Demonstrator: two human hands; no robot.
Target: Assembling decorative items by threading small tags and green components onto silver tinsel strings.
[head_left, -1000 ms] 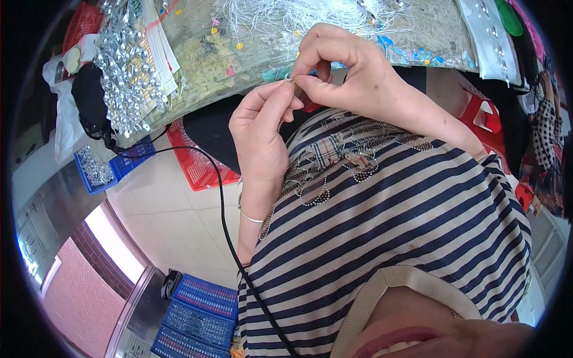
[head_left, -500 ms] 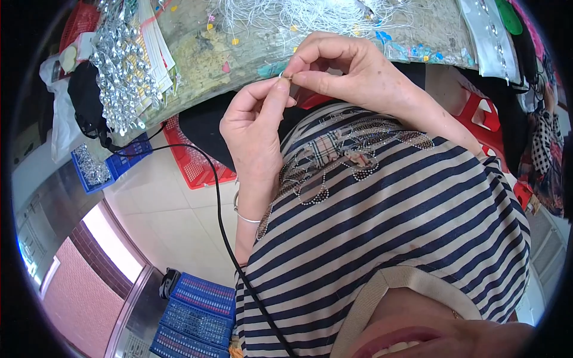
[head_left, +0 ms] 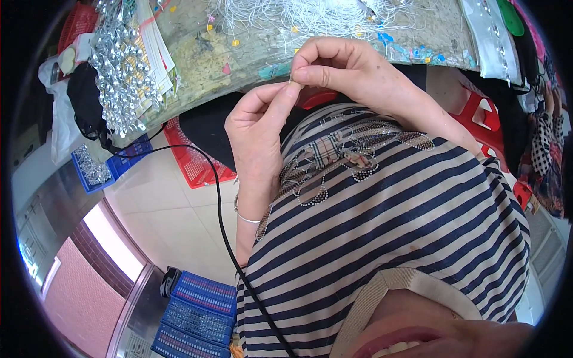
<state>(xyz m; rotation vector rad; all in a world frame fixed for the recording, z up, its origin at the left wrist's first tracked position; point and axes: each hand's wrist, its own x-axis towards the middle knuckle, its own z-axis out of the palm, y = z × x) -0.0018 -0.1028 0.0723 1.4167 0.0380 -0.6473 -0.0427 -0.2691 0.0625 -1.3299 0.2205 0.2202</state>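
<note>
Tiny thin piece (head_left: 290, 78), mostly hidden: left hand (head_left: 256, 131) and right hand (head_left: 358, 74) both pinch it, thumb to forefinger, near worktable (head_left: 200, 74) edge.

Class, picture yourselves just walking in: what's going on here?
A person in a striped top works with bare hands at the near edge of a table. The left hand and right hand meet fingertip to fingertip, pinching something tiny, too small to identify. White threads lie beyond the hands, and silver strands are at the left.
</note>
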